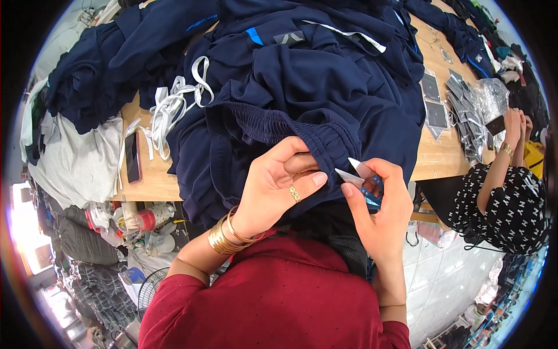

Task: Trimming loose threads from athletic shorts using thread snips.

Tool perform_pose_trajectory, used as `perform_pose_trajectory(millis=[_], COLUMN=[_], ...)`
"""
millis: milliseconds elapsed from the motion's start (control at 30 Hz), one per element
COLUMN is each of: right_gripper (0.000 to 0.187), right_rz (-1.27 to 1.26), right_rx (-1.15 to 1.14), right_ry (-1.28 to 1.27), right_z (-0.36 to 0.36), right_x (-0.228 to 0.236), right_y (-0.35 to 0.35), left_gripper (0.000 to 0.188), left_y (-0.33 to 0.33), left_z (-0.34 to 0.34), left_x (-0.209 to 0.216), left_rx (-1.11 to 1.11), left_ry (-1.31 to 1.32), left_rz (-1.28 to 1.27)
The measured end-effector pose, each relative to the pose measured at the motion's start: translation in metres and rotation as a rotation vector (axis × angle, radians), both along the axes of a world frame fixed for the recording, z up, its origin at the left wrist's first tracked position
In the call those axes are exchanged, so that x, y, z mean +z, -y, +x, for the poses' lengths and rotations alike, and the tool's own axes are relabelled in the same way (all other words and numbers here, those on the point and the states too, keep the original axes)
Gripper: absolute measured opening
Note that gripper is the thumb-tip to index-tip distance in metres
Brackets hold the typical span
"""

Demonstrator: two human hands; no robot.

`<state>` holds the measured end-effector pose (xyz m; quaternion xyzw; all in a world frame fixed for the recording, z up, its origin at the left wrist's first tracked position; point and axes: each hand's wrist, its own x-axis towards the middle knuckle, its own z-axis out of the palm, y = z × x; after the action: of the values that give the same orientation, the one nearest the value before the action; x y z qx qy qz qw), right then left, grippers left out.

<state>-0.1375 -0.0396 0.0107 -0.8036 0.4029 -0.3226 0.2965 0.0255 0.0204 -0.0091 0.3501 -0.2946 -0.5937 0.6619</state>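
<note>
In my left hand (282, 183), the fingers are bent in behind the gathered elastic waistband (331, 136) of a navy blue garment, with the thumb in front, gripping its edge. My right hand (381, 203) is closed around a pair of thread snips (372, 195) with blue handles. The two pale pointed blades are spread apart beside the waistband, close to my left thumb. Whether a thread lies between the blades is too small to tell. The rest of the garment merges into a heap of navy cloth (290, 75) on the table.
White drawstring tapes (171, 110) lie left of the heap, near a dark phone (133, 157) on the wooden table (157, 177). Right of it are dark labels in clear bags (433, 96) and packets (465, 110). Another person's hands (511, 131) hold a dark phone at the right.
</note>
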Motion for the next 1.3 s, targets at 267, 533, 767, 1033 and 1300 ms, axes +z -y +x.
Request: perform_pose_trajectory(millis=[267,533,767,1033,1300], right_gripper=[0.031,0.036,0.037,0.029,0.029], right_rz=[-0.092,0.027,0.094,-0.195,-0.277], right_rx=[0.011,0.025,0.007,0.029,0.026], right_ry=[-0.023,0.16,0.34,-0.027,-0.097], right_z=[0.002,0.004,0.012,0.003,0.001], right_x=[0.0,0.001,0.004,0.006,0.007], right_y=[-0.001,-0.002,0.001,-0.003,-0.002], left_gripper=[0.037,0.035,0.037,0.038,0.037], left_y=[-0.002,-0.003,-0.005,-0.005,-0.005], left_z=[-0.001,-0.003,-0.005,-0.004,-0.004], left_x=[0.002,0.004,0.002,0.002,0.002], left_rx=[-0.015,0.027,0.062,0.062,0.061], left_ry=[0.071,0.217,0.267,0.331,0.351], left_rz=[0.003,0.04,0.0,-0.029,-0.033])
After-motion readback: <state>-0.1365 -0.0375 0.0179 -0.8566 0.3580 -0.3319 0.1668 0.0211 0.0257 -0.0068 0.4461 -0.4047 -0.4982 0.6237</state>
